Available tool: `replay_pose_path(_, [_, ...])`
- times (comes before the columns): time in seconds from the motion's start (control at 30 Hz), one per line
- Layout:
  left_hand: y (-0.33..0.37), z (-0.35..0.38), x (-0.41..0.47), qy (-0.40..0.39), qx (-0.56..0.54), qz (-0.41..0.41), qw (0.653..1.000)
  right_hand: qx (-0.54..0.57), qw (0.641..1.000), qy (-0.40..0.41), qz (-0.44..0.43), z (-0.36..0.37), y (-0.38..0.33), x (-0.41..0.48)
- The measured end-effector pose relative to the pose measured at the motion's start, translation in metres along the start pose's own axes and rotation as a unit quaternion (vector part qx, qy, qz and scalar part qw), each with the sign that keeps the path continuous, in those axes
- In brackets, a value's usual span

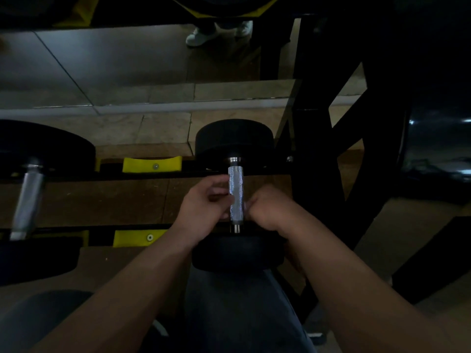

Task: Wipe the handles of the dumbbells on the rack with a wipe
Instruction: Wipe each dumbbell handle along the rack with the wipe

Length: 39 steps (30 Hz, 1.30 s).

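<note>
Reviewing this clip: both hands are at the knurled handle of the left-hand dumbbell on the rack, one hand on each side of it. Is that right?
Not quite. The head view shows the left hand and right hand on either side of the knurled handle of the right-hand dumbbell. The left-hand dumbbell sits untouched. A wipe cannot be made out in this dim picture.

Between the fingers [216, 186] of both bare hands, the dumbbell handle [236, 193] shone silver with a fine knurled, speckled pattern. Its two weight heads [234, 138], beyond and nearer than the fingers, were matte black. Left of the fingers, the rack's saddle pads [152, 164] were bright yellow on black rails, and another dumbbell's handle [28, 200] was dull grey.
</note>
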<state>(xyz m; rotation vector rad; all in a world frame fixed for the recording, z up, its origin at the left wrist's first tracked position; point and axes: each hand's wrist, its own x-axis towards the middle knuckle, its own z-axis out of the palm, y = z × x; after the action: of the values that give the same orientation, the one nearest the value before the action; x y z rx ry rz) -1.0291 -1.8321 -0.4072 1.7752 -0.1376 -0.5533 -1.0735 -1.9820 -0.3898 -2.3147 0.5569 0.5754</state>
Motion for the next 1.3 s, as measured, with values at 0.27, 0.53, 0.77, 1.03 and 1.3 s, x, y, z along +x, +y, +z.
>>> replay_pose_path(0.27, [0.001,-0.001,-0.002,-0.009,-0.003,-0.005,1.000,0.242,0.956,0.164,0.007,-0.004,-0.005,0.014])
replay_pose_path(0.53, [0.000,-0.004,-0.001,-0.012,-0.001,-0.008,1.000,0.023,0.998,0.035,-0.054,-0.002,0.013,-0.025])
replay_pose_path(0.77, [0.000,-0.011,-0.005,-0.043,-0.094,-0.054,0.993,-0.005,0.949,0.241,-0.202,-0.004,-0.027,0.003])
replay_pose_path(1.03, [-0.007,-0.020,-0.002,-0.050,-0.133,-0.117,0.983,-0.261,0.922,0.006,-0.286,-0.003,-0.020,-0.014])
replay_pose_path(1.3, [-0.004,-0.025,-0.005,-0.052,-0.153,-0.152,0.975,-0.349,0.881,0.245,-0.204,-0.006,-0.050,0.013])
